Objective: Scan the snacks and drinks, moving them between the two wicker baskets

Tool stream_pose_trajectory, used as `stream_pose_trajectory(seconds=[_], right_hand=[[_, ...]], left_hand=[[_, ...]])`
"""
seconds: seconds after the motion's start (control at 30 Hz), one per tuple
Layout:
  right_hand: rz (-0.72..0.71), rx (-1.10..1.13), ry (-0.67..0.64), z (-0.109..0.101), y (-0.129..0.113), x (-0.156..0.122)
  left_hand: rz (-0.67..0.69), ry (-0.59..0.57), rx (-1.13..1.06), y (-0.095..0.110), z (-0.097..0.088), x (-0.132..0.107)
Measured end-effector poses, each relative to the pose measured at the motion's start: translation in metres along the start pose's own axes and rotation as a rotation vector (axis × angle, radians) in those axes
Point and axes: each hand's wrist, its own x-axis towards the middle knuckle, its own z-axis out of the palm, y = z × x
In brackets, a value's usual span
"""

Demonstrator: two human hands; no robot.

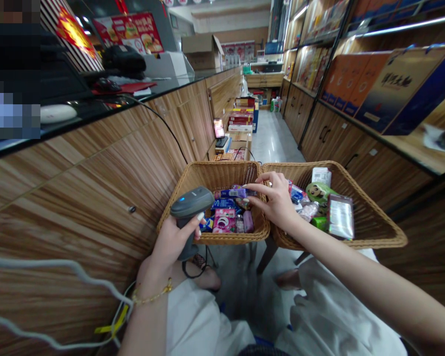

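My left hand (174, 242) grips a grey barcode scanner (191, 205) by its handle, a finger on the trigger, the head pointing at the left wicker basket (178, 200). My right hand (274, 198) reaches over the rim between the two baskets and pinches a long purple packet (233, 193) above the left basket. That basket holds several small packets, among them a pink one (224, 220) and small jars. The right wicker basket (371, 212) holds more goods, including a shiny foil pack (340, 216) and a green cartoon pack (318, 192).
A long wooden counter (96, 173) runs along my left, with a black cable down its front. Wooden cabinets and shelves of boxed goods (378, 84) line the right. Boxes and a small lit screen (219, 128) stand in the aisle ahead. White cables (59, 277) hang lower left.
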Motion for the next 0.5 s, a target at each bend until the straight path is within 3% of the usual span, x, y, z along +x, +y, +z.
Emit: stream_pose_trajectory(seconds=[0.5], right_hand=[[0.038, -0.043, 0.094, 0.0000, 0.0069, -0.0006]], left_hand=[[0.008, -0.082, 0.044, -0.0046, -0.0054, 0.0012]])
